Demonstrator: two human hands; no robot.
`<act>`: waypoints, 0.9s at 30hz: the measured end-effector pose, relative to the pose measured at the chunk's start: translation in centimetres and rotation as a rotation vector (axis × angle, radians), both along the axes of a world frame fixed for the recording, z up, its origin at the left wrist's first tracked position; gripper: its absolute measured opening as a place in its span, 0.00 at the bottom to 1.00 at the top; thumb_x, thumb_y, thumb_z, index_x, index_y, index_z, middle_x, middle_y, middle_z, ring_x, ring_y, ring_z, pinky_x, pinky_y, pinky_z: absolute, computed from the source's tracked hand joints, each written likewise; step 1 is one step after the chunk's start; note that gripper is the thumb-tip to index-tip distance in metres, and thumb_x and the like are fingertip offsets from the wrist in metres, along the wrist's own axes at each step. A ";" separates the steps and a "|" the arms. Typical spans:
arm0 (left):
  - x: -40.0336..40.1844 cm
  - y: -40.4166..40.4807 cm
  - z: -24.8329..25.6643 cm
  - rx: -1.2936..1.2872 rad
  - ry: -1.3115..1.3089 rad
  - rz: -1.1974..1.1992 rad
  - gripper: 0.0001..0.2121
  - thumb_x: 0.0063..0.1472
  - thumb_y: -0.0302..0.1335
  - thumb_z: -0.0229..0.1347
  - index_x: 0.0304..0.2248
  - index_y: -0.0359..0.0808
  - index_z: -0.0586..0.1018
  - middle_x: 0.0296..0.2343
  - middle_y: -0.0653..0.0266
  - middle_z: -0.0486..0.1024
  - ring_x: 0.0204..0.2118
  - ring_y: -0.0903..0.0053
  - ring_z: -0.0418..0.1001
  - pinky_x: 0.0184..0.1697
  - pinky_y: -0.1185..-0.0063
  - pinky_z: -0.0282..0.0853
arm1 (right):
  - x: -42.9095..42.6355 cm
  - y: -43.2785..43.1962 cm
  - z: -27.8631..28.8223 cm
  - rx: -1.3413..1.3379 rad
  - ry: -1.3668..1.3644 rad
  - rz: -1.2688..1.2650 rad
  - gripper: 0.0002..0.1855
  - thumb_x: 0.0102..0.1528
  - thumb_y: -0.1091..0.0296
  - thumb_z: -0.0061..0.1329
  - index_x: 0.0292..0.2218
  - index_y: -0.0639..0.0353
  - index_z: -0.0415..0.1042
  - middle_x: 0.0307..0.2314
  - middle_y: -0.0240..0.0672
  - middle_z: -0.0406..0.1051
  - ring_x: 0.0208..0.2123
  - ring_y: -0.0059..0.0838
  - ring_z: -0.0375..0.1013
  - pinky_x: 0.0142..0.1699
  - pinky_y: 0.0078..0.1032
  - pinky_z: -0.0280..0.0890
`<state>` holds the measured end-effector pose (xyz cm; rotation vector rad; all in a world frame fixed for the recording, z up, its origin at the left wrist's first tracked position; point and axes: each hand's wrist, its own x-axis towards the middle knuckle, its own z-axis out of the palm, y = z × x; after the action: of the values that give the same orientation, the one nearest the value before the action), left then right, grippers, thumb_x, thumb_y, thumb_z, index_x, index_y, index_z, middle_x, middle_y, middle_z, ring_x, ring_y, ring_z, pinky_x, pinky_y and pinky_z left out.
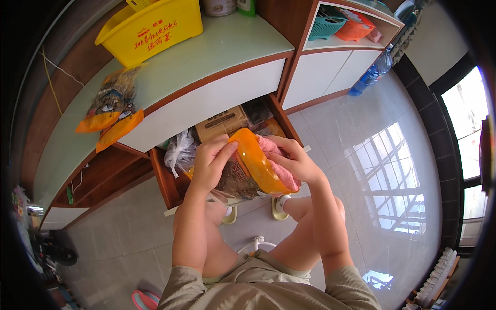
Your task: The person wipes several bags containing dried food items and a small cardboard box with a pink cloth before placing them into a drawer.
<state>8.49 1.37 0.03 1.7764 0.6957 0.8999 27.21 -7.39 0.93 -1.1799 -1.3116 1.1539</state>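
In front of me my left hand (215, 159) grips the edge of an orange-and-clear plastic bag (236, 179) with dark dried contents. A pink cloth (279, 164) is in my right hand (292, 159), pressed against the bag's orange band. Below and beyond my hands, an open wooden drawer (159, 176) holds a brown paper-like pack (221, 123) and a knotted translucent plastic bag (180, 149). The bag I hold hides part of the drawer.
Two similar orange-ended bags (116, 112) lie on the pale countertop (217, 46), partly over its edge, near a yellow plastic bin (151, 35). Blue-tinted plastic bottles (370, 73) stand beside the white cabinet (325, 77). Coloured baskets (354, 27) sit on a shelf.
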 end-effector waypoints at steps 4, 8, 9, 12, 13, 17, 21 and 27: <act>0.1 -0.4 0.1 0.084 0.070 -0.015 0.13 0.57 0.28 0.48 0.20 0.27 0.67 0.16 0.61 0.60 0.17 0.74 0.59 0.22 0.80 0.54 | -0.2 0.3 -1.6 0.043 -0.196 -0.087 0.15 0.46 0.75 0.47 0.38 0.68 0.67 0.22 0.35 0.67 0.23 0.21 0.63 0.32 0.19 0.61; 0.4 -0.5 -0.1 0.137 0.144 0.099 0.13 0.57 0.29 0.49 0.19 0.28 0.67 0.15 0.59 0.60 0.16 0.71 0.59 0.21 0.78 0.55 | -0.2 0.9 -1.1 -0.134 -0.258 -0.067 0.12 0.47 0.78 0.46 0.36 0.69 0.67 0.24 0.31 0.67 0.28 0.17 0.64 0.35 0.14 0.61; 0.3 -0.5 -0.1 0.137 0.141 0.103 0.13 0.57 0.29 0.49 0.19 0.28 0.67 0.15 0.59 0.60 0.16 0.71 0.59 0.21 0.78 0.55 | -0.1 1.1 -1.0 -0.162 -0.249 -0.046 0.11 0.47 0.78 0.46 0.35 0.68 0.67 0.24 0.30 0.67 0.27 0.17 0.64 0.34 0.14 0.61; -0.1 -0.1 -0.5 0.160 0.172 0.183 0.15 0.57 0.30 0.49 0.18 0.28 0.67 0.14 0.59 0.60 0.15 0.69 0.59 0.21 0.77 0.54 | 0.3 1.0 -1.1 -0.189 -0.263 0.012 0.11 0.46 0.75 0.48 0.35 0.65 0.68 0.23 0.31 0.68 0.26 0.18 0.64 0.34 0.16 0.62; -0.5 0.2 -0.5 0.141 0.168 0.225 0.15 0.58 0.31 0.48 0.18 0.28 0.67 0.14 0.58 0.60 0.15 0.68 0.60 0.21 0.77 0.54 | 0.5 0.9 -1.0 -0.187 -0.284 0.046 0.12 0.45 0.73 0.50 0.35 0.64 0.69 0.22 0.33 0.69 0.24 0.20 0.65 0.33 0.18 0.62; -0.9 0.7 -0.7 0.153 0.135 0.294 0.16 0.58 0.32 0.48 0.17 0.29 0.67 0.13 0.58 0.60 0.16 0.67 0.60 0.21 0.77 0.54 | 0.7 1.0 -1.3 -0.326 -0.348 0.168 0.14 0.44 0.72 0.52 0.36 0.63 0.70 0.24 0.34 0.71 0.27 0.20 0.68 0.35 0.18 0.64; -1.4 1.2 -0.5 0.132 0.063 0.395 0.16 0.59 0.32 0.48 0.17 0.29 0.66 0.13 0.61 0.61 0.16 0.73 0.61 0.21 0.78 0.54 | 0.9 1.0 -2.0 -0.298 -0.307 0.131 0.14 0.45 0.71 0.51 0.36 0.63 0.71 0.23 0.35 0.71 0.26 0.21 0.68 0.34 0.18 0.64; -2.2 2.4 -0.3 0.171 0.044 0.358 0.15 0.58 0.31 0.48 0.18 0.29 0.66 0.14 0.63 0.58 0.16 0.77 0.55 0.20 0.80 0.51 | -0.3 0.6 -1.7 -0.236 -0.301 -0.034 0.13 0.50 0.69 0.47 0.37 0.64 0.70 0.23 0.34 0.71 0.26 0.19 0.68 0.35 0.17 0.63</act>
<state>6.25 3.79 -0.24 1.8576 1.0123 1.1919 26.95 -6.82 -0.80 -1.5920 -1.3977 1.1610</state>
